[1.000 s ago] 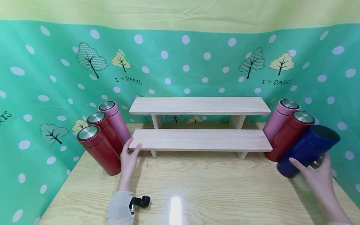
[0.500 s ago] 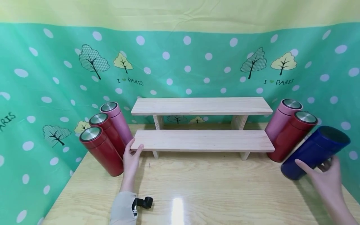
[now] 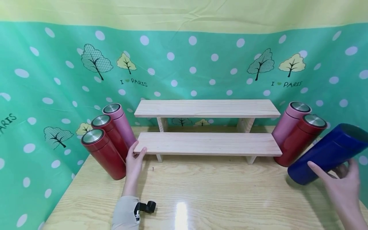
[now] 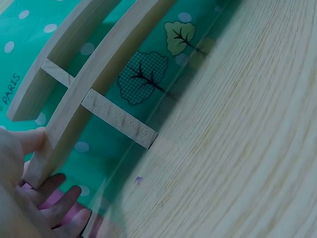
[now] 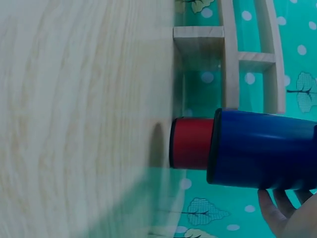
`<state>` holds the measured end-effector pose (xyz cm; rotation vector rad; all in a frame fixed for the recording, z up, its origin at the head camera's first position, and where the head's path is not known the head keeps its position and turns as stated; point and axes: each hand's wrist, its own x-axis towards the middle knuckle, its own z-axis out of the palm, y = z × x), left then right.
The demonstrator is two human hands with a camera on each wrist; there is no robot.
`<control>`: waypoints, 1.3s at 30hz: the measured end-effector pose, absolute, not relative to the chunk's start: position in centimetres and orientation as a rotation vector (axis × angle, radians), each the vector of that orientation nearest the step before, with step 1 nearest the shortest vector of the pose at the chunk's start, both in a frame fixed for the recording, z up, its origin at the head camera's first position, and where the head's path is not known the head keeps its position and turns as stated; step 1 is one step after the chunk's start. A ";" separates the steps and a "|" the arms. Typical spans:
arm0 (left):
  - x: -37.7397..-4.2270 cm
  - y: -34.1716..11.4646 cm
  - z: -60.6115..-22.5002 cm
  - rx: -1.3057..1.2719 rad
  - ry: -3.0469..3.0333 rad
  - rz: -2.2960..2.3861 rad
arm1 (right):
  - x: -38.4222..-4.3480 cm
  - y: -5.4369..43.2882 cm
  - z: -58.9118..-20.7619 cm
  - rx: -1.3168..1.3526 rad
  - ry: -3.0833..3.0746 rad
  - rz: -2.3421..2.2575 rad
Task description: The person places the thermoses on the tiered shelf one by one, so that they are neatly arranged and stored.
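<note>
Nearest me are one grey sleeve and, on my left wrist, one black clip, both over the one wooden table. My right hand is curled about one blue flask, thumb on one side and fingers on the other. I hold it at the table's right side, leaning away to the right, its base lifted off the wood. My left hand pinches the left end of the lower board.

Beside that hand stand three flasks in a row: front red flask, second red flask, then left pink flask. Past the blue one stand two more, right red flask and right pink flask behind it. That makes six: three red, two pink, one blue.

Two supports show beneath the lower board; two more hold the upper board behind. Farthest hangs a dotted green cloth, with four trees above the boards.
</note>
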<state>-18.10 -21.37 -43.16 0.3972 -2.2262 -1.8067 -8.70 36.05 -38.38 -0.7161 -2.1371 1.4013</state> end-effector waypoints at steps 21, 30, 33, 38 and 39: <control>-18.2 -21.4 -43.2 0.413 -2.213 -1.799 | -9.8 32.4 -35.7 -0.415 -1.998 1.604; -18.2 -21.3 -43.2 0.404 -2.214 -1.822 | -11.0 31.0 -35.4 -0.258 -1.926 1.729; -18.2 -21.4 -43.3 0.402 -2.217 -1.817 | -11.4 30.4 -35.4 -0.255 -2.004 1.684; -18.1 -21.4 -43.2 0.404 -2.219 -1.820 | -11.9 29.5 -35.3 -0.287 -2.198 1.492; -18.1 -21.4 -43.2 0.406 -2.221 -1.818 | -12.1 29.3 -35.2 -0.285 -2.228 1.449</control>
